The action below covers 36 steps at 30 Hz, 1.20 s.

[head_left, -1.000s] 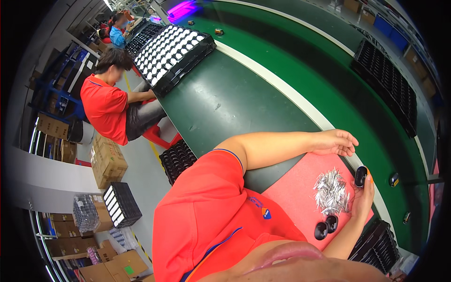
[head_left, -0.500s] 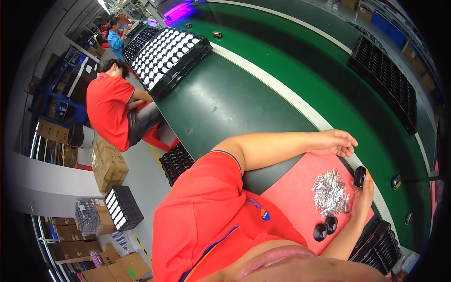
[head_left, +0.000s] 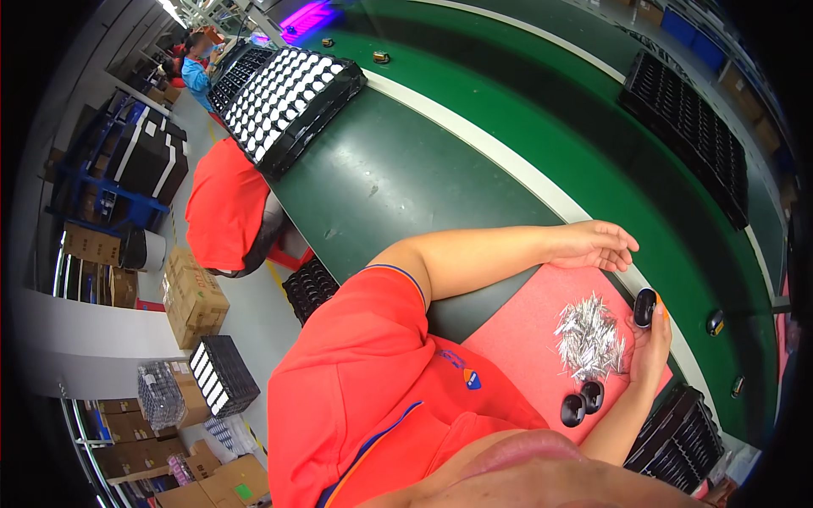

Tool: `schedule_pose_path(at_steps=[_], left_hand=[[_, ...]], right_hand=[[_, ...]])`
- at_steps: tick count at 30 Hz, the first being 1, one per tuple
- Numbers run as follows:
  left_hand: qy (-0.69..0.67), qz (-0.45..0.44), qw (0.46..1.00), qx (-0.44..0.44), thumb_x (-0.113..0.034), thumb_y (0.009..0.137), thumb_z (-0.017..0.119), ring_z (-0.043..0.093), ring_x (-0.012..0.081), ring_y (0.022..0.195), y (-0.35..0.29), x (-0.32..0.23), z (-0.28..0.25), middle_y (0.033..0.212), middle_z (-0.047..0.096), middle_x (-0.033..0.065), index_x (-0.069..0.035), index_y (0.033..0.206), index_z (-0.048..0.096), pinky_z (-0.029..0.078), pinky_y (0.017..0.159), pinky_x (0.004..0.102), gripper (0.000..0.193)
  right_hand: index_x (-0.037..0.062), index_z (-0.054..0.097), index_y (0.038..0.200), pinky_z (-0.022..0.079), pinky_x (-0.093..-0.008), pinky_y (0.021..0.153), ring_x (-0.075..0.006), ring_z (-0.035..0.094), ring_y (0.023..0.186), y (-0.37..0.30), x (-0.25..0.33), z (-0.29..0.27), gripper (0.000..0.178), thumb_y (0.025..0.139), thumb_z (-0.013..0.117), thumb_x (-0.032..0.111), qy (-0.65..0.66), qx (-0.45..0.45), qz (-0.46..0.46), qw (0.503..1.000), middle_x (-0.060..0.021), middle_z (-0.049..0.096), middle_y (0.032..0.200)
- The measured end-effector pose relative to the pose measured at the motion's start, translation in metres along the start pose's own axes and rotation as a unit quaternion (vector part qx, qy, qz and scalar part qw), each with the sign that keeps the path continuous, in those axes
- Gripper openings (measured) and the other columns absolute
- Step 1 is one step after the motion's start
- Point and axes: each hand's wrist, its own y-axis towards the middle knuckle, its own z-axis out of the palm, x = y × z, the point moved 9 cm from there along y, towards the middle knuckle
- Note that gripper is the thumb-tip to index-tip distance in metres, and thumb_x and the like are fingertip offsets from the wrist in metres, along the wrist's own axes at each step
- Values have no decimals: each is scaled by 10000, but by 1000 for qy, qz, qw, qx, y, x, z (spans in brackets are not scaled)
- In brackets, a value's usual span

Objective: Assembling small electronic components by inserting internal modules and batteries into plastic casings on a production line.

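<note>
A smooth green belt [head_left: 542, 118] curves past just beyond both hands, edged by a pale, hard rail [head_left: 474, 140]. The dull green bench [head_left: 373, 203], lightly scuffed, spreads out on the far side of the left forearm. Well away from the left hand, on that same side, sits a black moulded tray [head_left: 318, 127] with rows of rounded white pieces. Ribbed black trays [head_left: 677, 436] stand on the outer side of the right forearm. A flat, matte pink mat [head_left: 508, 326] lies near both hands, partly under the right forearm. The left hand [head_left: 595, 245] is half open beside the rail, fingers loosely curled, with nothing visible in its grasp. The right hand [head_left: 650, 349] is partly closed, its fingers around a glossy black oval case [head_left: 645, 307] held upright. Between the two hands, on the mat, is a loose heap of thin, shiny silver slivers [head_left: 590, 337]. Two smaller-looking rounded black pieces [head_left: 573, 411] sit close together between that heap and the right forearm.
</note>
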Motion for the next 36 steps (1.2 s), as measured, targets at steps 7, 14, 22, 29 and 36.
schedule_pose_path(at_steps=[7,14,22,29,36], left_hand=[[15,0,1000,-2,-210,966,519,613,167,955,0,1,0,1019,631,89,-50,1166,563,480,883,297,259],[12,0,1000,6,-212,964,521,613,171,961,2,1,-1,1021,631,90,-46,1164,564,481,886,299,263],[-3,-1,1000,-8,-153,948,534,621,168,932,1,2,-3,999,642,97,-55,1109,572,489,867,301,193],[-1,1,1000,-9,-140,952,519,623,169,928,0,0,0,993,646,94,-50,1103,570,498,858,302,184],[-4,0,1000,-5,-149,950,538,626,161,943,1,2,-3,1011,646,95,-46,1136,577,492,871,286,217]], right_hand=[[12,524,1211,512,-280,761,-101,569,875,-1,2,1,379,982,505,312,-7,-10,-1,1000,-39,583,1034],[13,534,1190,512,-279,756,-104,567,872,0,3,1,366,983,504,313,-4,-16,-6,1000,-41,581,1029],[2,537,1184,512,-274,754,-106,570,875,1,2,0,370,983,504,311,-5,-7,-12,1000,-46,589,1025],[-22,531,1226,521,-268,746,-105,583,916,1,-1,-4,402,986,498,300,-11,1,-5,1000,-69,592,1091],[-25,527,1227,519,-270,748,-106,580,917,4,-1,-3,407,987,498,303,-10,6,-13,1000,-67,589,1093]])
